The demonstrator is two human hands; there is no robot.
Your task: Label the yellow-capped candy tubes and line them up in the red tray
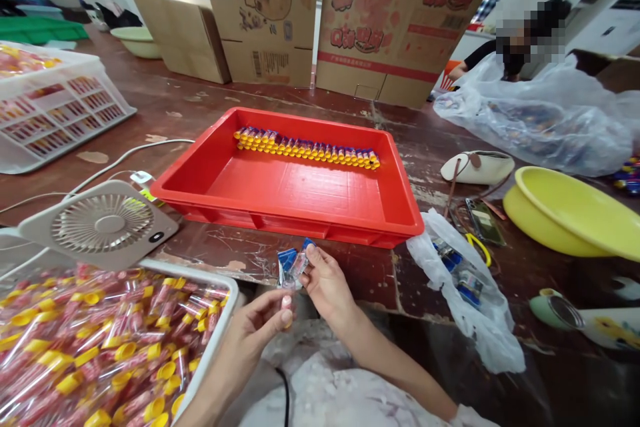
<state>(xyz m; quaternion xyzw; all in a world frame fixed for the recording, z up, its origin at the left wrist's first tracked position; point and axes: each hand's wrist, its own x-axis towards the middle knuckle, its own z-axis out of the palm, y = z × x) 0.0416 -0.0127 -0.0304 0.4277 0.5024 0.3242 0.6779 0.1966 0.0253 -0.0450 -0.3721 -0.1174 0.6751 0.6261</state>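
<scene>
My left hand (263,320) is closed around a small clear tube (287,301) with pink content, just above my lap. Close beside it, my right hand (327,283) pinches a clear and blue plastic sleeve (300,265) whose lower end meets the top of the tube; how far it covers the tube I cannot tell. Another blue-topped wrapper piece (287,259) shows at the table edge behind the fingers. Beyond my hands lies a red tray (280,210), with stacked rows of yellow-ended, blue-wrapped tubes (310,149) along its far side.
A white crate (233,287) full of yellow-capped tubes (120,340) is at my left, near a fan (107,223). On the right are a plastic bag (480,313) of blue wrappers, a yellow basin (575,213) and a phone (485,220). Cardboard boxes (380,20) stand behind; a person (480,57) sits far right.
</scene>
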